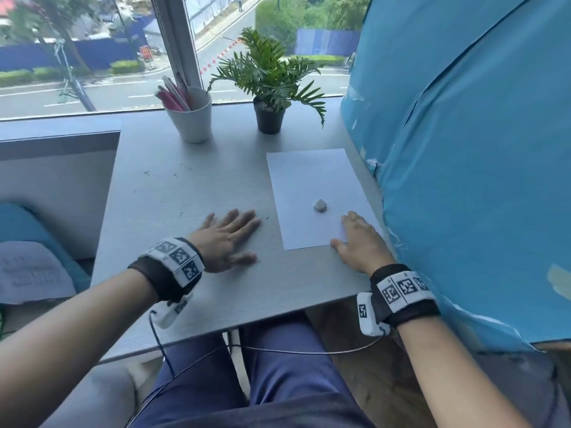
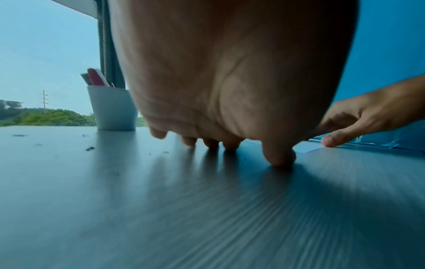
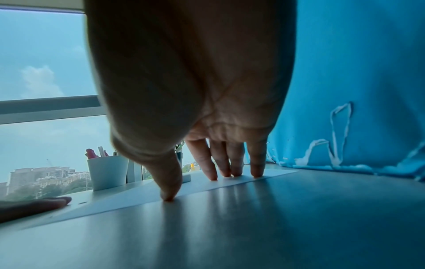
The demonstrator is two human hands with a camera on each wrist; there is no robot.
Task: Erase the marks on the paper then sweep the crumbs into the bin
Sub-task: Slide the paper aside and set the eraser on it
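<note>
On the grey desk (image 1: 191, 193), the paper (image 1: 312, 193) lies near the right edge, just beside the blue sheet (image 1: 463, 149), and a small grey eraser (image 1: 320, 206) sits on its near half. No marks can be made out on the paper from the head view (they may be too faint to see). The left hand (image 1: 227, 239) is laid flat on the desk just left of the paper, fingers straight and spread, holding nothing. The right hand (image 1: 360, 240) is also flat and empty, its fingertips (image 3: 212, 174) pressed on the near right corner of the paper.

The step in hand is judged to be the start of erasing, or a check of the sheet. The eraser should be picked up by one hand while the paper is held down by the other, close to the rubbed place, so that the sheet is not creased or dragged. Short strokes away from the holding hand are advised.

Dark crumbs (image 1: 160, 180) are scattered on the desk left of the paper. Free room is found to the left and at the near edge; the right side is closed by the blue sheet. At the back stand a cup (image 1: 191, 118) of pens and a plant (image 1: 268, 88), which should be kept clear of. No bin is seen with certainty.
</note>
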